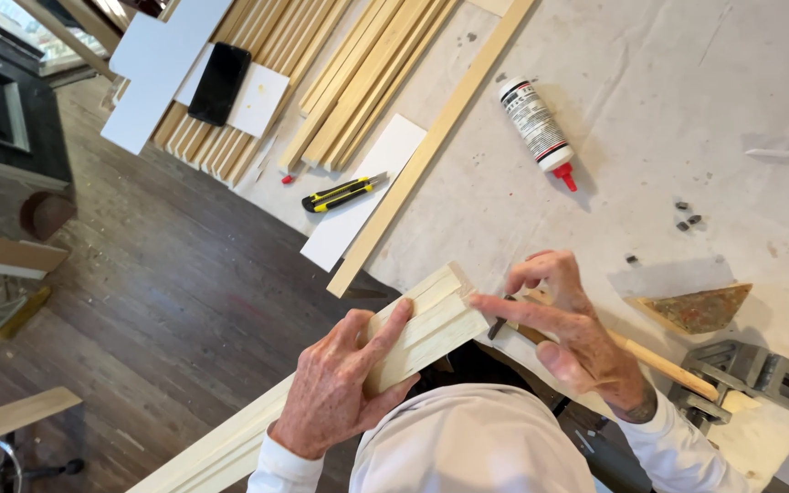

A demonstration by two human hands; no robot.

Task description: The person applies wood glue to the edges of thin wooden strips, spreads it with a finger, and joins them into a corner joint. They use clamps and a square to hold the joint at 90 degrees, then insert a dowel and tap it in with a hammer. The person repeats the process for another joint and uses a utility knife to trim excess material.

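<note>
- Pale wood: we see a long moulded wooden strip (417, 329) running from the lower left up to the worktop (668, 110) edge, its cut end just at that edge.
- Left hand (335, 388) wraps the wooden strip from below and the side; thumb lies along the top face, fingers (393, 324) closed around the strip, holding it.
- Right hand (568, 329) sits just right of the strip's cut end. Its index finger points left and touches the end of the strip.
- Right-hand fingers are curled narrow around a wooden-handled tool (659, 363); the dark tip shows just beside the cut end, the handle runs out to the lower right under the palm. We cannot tell what kind of tool it is.
- Worktop is covered with a pale, stained sheet.
- Glue bottle (538, 125), white with a red nozzle, lies on its side well above the hands.
- Utility knife (341, 193), yellow and black, lies on a white card (358, 205) near the worktop's left edge.
- Long flat batten (431, 146) lies diagonally beside the card; a bundle of wooden slats (367, 73) lies above it.
- Black phone (219, 82) rests on white paper on more slats, top left.
- Metal corner clamp (751, 374) sits at lower right; a triangular wooden offcut (696, 309) lies just above it.
- Dark plank floor (157, 274) shows at left.
</note>
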